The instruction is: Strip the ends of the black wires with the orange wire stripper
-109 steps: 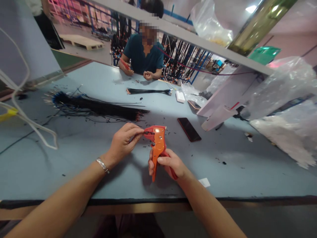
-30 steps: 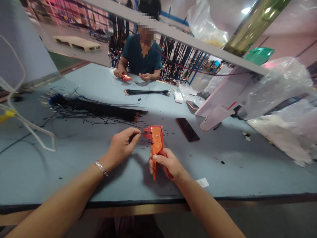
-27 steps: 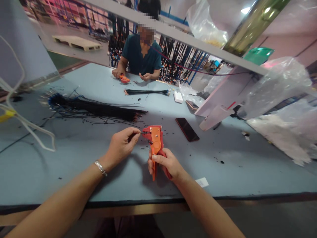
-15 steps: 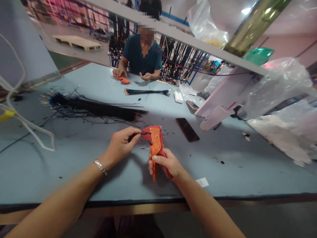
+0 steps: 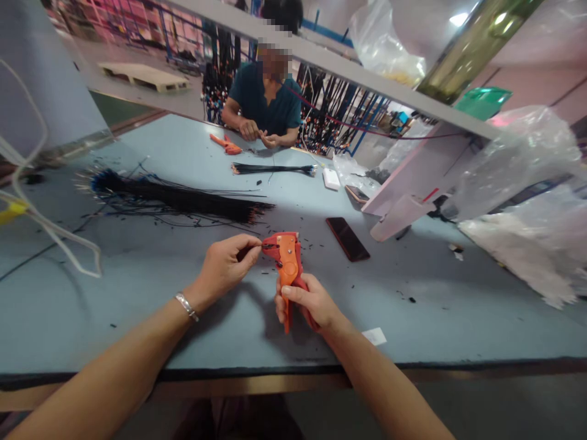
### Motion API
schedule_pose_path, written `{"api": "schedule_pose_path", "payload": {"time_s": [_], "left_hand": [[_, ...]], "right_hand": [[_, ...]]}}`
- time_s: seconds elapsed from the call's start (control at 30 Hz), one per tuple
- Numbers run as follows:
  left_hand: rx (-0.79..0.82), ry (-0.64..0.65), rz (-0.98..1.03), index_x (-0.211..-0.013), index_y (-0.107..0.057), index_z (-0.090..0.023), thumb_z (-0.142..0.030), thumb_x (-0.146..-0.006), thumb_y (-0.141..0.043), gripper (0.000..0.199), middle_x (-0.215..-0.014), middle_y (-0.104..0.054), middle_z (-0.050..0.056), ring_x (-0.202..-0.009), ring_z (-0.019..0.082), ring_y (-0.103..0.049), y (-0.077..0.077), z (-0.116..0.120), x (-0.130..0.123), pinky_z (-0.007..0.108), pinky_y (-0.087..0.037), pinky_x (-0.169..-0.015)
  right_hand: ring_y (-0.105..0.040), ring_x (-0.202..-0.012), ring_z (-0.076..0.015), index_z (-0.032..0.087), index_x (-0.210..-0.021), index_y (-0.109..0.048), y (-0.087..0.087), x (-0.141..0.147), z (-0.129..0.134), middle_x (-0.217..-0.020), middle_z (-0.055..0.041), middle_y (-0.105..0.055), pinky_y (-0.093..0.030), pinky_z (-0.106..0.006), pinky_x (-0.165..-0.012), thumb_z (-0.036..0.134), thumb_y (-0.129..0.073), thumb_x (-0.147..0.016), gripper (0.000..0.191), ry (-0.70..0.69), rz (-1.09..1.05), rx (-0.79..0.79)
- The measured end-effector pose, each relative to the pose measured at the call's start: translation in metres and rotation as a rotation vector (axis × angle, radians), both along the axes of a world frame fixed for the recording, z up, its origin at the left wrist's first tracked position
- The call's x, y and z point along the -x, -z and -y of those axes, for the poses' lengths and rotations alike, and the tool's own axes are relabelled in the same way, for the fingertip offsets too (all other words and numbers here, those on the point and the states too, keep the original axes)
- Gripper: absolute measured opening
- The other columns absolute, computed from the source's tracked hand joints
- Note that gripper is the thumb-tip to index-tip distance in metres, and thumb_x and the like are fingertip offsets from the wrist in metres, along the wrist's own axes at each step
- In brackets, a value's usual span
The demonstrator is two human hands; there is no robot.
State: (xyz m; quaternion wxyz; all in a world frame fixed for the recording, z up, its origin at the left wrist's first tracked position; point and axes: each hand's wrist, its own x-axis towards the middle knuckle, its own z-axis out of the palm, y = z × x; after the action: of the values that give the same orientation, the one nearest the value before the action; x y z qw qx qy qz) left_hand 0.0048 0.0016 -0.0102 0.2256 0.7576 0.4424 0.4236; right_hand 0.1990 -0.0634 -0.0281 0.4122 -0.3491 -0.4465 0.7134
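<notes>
My right hand (image 5: 312, 300) is wrapped round the handles of an orange and red wire stripper (image 5: 288, 260), held upright above the table with its jaws pointing left. My left hand (image 5: 229, 263) is closed in a pinch just left of the jaws, on a thin black wire whose end sits at the jaw mouth. Most of that wire is hidden by the fingers. Beyond my left hand lies a large bundle of black wires (image 5: 183, 200), with blue and silver ends at the left and coppery ends at the right.
Across the table (image 5: 137, 318) sits a co-worker (image 5: 263, 101), with another wire stripper (image 5: 225, 144) and a smaller wire bundle (image 5: 275, 169) nearby. A phone (image 5: 347, 239) lies right of my tool. Plastic bags (image 5: 518, 153) pile at the right; white cables (image 5: 50, 226) hang at the left. Black scraps dot the surface.
The co-worker has let go of the far wire stripper and brought both hands together; that tool now lies on the table. My own hands and tool have barely moved.
</notes>
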Motion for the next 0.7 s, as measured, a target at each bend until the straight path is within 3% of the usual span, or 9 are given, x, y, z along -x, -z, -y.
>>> {"api": "schedule_pose_path", "payload": {"time_s": [0.7], "left_hand": [[0.103,0.032,0.128,-0.083,-0.068,-0.016,-0.034,-0.083,-0.054,0.023,-0.072,-0.069,0.001,-0.066,0.014,-0.058,-0.0063,0.0018,-0.0019,0.022,-0.044,-0.061]], "right_hand": [[-0.055,-0.039,-0.0108,0.014,-0.068,-0.054,0.0022,0.0074,0.0025,-0.051,0.0011,-0.058,-0.047,-0.019,-0.033,0.043,-0.074,-0.075,0.036,0.007,-0.006,-0.023]]}}
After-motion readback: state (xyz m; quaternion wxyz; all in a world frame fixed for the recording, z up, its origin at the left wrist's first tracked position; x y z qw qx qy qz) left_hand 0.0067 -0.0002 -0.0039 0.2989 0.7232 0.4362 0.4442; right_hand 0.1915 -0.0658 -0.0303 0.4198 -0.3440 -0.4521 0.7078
